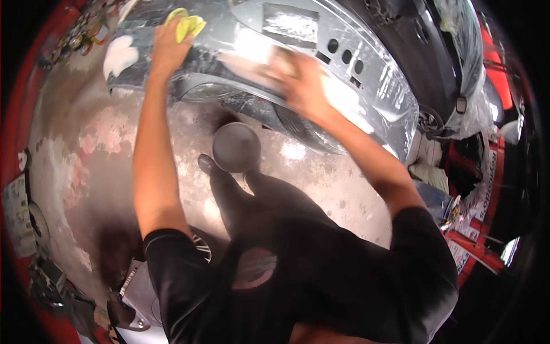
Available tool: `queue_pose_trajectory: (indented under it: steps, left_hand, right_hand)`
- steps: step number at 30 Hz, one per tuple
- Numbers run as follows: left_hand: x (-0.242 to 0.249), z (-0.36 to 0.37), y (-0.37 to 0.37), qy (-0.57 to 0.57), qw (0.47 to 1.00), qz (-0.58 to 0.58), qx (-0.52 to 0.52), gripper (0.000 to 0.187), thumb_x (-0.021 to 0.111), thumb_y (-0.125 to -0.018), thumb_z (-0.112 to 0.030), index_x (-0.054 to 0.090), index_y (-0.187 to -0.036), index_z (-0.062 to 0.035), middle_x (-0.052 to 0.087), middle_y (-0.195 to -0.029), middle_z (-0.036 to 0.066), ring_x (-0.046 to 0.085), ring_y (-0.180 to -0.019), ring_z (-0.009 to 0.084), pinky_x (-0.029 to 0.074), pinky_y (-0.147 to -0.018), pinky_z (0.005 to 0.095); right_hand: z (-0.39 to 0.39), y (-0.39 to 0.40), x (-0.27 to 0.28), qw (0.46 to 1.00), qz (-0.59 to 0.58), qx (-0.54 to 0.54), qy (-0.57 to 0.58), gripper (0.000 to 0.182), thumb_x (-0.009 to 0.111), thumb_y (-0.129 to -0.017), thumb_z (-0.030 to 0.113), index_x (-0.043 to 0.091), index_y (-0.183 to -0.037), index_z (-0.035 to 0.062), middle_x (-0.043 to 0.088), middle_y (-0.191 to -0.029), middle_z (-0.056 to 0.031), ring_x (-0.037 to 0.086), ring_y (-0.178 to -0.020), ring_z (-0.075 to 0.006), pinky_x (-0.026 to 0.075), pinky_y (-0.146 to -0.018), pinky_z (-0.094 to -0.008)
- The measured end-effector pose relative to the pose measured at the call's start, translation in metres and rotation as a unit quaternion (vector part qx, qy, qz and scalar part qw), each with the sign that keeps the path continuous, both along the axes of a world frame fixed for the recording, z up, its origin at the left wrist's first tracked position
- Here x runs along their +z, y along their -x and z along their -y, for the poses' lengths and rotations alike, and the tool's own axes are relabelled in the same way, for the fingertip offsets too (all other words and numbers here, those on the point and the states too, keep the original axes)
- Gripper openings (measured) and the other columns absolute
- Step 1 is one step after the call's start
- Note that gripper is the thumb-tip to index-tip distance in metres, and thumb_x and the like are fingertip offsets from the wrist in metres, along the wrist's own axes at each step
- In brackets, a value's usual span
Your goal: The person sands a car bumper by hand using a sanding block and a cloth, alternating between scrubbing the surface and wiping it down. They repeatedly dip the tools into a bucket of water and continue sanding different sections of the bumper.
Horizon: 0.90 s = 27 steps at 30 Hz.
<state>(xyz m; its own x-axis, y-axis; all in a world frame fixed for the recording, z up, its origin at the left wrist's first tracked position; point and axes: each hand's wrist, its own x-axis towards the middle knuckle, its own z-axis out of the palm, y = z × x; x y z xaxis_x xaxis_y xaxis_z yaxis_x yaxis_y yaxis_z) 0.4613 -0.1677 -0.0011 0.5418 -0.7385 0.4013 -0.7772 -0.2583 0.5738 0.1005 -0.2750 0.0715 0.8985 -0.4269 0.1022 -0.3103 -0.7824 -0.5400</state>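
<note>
A grey car body panel [229, 34] with pale whitish patches spans the top of the view. At its upper left, my left hand [171, 49] is closed on a yellow cloth [186, 24] that rests on the panel. My right hand [301, 83] is at the panel's middle, over a white patch, blurred by motion. Its fingers are bent round a dark, brownish thing too smeared to make out. Below the panel, a round grey bucket [236, 147] stands on the floor by my feet.
A dark car [427, 57] with a wheel and clear plastic sheeting [472, 69] is at the upper right. Stained concrete floor [109, 149] lies below the panel. Assorted items line the left edge, and a grey case-like object [143, 292] is at the lower left.
</note>
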Motion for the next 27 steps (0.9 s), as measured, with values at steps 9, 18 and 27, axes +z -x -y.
queue_pose_trajectory:
  steps: [9, 18, 27]
  left_hand:
    - [-0.007, 0.003, -0.022, 0.003, 0.998, -0.039, -0.048, 0.063, 0.077, -0.094, -0.03, 0.056, -0.152, -0.0151, 0.062, -0.134, 0.025, 0.061, -0.126, 0.045, 0.047, -0.11, 0.0508]
    - [-0.004, -0.001, -0.006, -0.023, 0.999, -0.023, -0.03, 0.06, 0.076, -0.097, -0.03, 0.057, -0.151, -0.0148, 0.062, -0.133, 0.026, 0.061, -0.127, 0.0454, 0.049, -0.108, 0.0504]
    - [0.007, -0.003, 0.004, -0.04, 0.999, -0.025, 0.012, 0.059, 0.077, -0.095, -0.031, 0.058, -0.15, -0.0202, 0.062, -0.135, 0.024, 0.059, -0.128, 0.0478, 0.049, -0.108, 0.0508]
  right_hand:
    - [0.01, 0.075, -0.008, 0.958, 0.015, 0.009, 0.288, 0.063, 0.076, -0.089, 0.013, 0.065, -0.148, 0.0293, 0.056, -0.146, -0.0236, 0.049, -0.136, -0.0394, 0.042, -0.11, -0.0552]
    - [-0.017, -0.111, -0.018, 0.946, -0.016, 0.001, 0.324, 0.053, 0.069, -0.088, 0.009, 0.069, -0.139, 0.0259, 0.06, -0.132, -0.012, 0.057, -0.116, -0.0323, 0.046, -0.098, -0.0517]
    - [-0.001, 0.118, 0.013, 0.95, -0.028, -0.025, 0.311, 0.053, 0.076, -0.09, 0.017, 0.07, -0.143, 0.0224, 0.05, -0.149, -0.0299, 0.053, -0.133, -0.0445, 0.045, -0.109, -0.061]
